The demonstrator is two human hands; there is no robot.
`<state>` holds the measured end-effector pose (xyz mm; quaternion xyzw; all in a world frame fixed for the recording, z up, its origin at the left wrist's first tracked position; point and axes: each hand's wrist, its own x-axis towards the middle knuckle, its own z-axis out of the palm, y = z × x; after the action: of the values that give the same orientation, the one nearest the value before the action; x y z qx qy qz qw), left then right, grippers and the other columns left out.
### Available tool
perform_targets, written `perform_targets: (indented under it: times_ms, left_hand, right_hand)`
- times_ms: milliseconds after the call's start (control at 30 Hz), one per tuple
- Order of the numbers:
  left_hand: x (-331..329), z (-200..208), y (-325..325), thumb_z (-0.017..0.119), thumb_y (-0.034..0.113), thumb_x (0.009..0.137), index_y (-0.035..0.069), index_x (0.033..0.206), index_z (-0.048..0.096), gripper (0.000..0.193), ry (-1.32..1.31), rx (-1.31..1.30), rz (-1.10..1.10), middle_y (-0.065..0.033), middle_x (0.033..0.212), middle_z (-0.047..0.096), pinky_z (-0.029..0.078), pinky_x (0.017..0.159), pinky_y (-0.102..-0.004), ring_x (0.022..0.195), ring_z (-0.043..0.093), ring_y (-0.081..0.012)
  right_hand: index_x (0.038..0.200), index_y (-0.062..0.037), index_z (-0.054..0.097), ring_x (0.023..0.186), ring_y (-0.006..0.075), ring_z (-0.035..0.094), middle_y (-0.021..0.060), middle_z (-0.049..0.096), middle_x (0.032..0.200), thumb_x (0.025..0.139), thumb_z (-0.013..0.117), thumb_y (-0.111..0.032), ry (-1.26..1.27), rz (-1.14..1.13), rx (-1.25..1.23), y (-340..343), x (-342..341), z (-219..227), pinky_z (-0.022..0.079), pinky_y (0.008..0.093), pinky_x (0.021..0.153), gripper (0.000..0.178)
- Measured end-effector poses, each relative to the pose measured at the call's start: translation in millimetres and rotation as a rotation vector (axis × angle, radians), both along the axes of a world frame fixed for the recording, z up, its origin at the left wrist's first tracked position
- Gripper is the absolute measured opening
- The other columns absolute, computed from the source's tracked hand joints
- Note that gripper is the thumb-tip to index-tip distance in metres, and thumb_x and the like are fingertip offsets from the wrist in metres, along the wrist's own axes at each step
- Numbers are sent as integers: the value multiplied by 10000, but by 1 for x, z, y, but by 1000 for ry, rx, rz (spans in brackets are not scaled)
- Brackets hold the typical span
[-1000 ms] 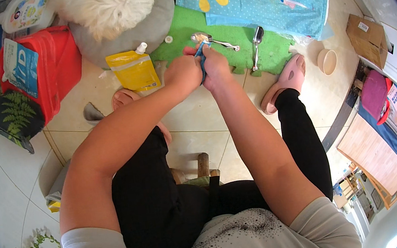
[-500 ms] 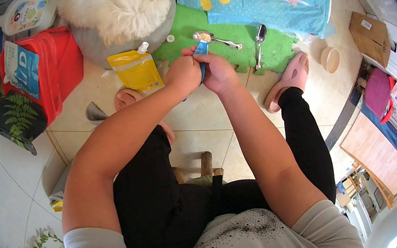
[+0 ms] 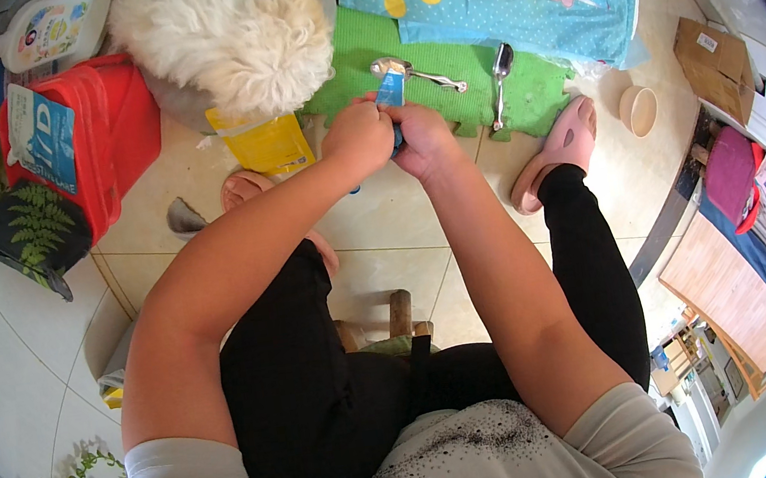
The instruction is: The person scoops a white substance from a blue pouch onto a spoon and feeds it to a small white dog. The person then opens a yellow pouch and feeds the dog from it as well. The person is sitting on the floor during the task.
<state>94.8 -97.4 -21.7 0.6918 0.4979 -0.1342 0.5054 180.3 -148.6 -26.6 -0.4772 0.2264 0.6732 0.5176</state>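
Observation:
Both of my hands close around a slim blue packet (image 3: 391, 90) in front of me. My left hand (image 3: 358, 136) is a closed fist on its left side, touching my right hand (image 3: 424, 142), whose fingers wrap it from the right. The upper end of the packet overlaps the bowl of a metal spoon (image 3: 436, 79) lying on the green foam mat (image 3: 357, 44); whether it touches the spoon I cannot tell. A second metal spoon (image 3: 501, 83) lies to the right. Left of my hands, a yellow pouch (image 3: 266, 146) is partly covered by a fluffy white animal (image 3: 222, 43).
A blue patterned plastic bag (image 3: 517, 4) covers the mat's far side. Red container (image 3: 120, 119) and white bottle (image 3: 51, 33) stand at left. A beige cup (image 3: 638, 112) and cardboard box (image 3: 714, 70) are at right. My pink slippers (image 3: 569, 142) rest on the tiles.
The white animal has leaned nearer, over the pouch's spout and the small white cap. The packet reaches slightly farther up over the spoon, hiding the pale stuff there. Both hands keep their hold.

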Motion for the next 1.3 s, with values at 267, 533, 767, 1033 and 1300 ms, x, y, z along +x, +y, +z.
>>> perform_targets:
  times_ms: [267, 533, 767, 1033, 1300]
  left_hand:
    - [6, 4, -5, 347, 207, 799, -10, 795, 591, 327, 130, 0, -88, -192, 850, 594, 449, 675, -445, 785, 573, -345]
    - [13, 16, -3, 353, 188, 779, -1, 834, 575, 297, 150, 44, -68, -179, 831, 601, 449, 647, -440, 774, 576, -342]
    - [11, 18, -2, 357, 195, 778, -5, 786, 574, 296, 145, 41, -111, -180, 804, 601, 445, 642, -449, 767, 574, -342]
    - [12, 22, -4, 352, 191, 772, -1, 752, 576, 296, 153, 50, -127, -174, 785, 602, 448, 628, -450, 746, 577, -343]
    - [10, 20, -9, 359, 185, 768, 15, 779, 569, 270, 147, 108, -133, -167, 790, 604, 450, 633, -442, 744, 582, -330]
  right_hand:
    - [899, 8, 503, 795, 235, 549, 139, 568, 892, 863, 382, -86, 70, -106, -181, 8, -2, -2, 462, 341, 728, 158]
    - [945, 10, 473, 814, 240, 551, 139, 566, 878, 852, 388, -59, -2, -125, -166, 15, 2, -1, 461, 349, 750, 144]
    - [955, 14, 470, 817, 249, 551, 117, 560, 821, 848, 375, -36, -181, -10, -106, 18, 2, 0, 465, 364, 734, 151]
    - [886, -4, 468, 731, 239, 547, 85, 530, 696, 860, 387, -82, -25, -120, -156, 17, 4, -8, 468, 353, 671, 115]
    - [774, -29, 456, 631, 226, 518, 59, 482, 593, 873, 376, -151, 23, -155, -163, 16, 4, -14, 458, 331, 621, 176]
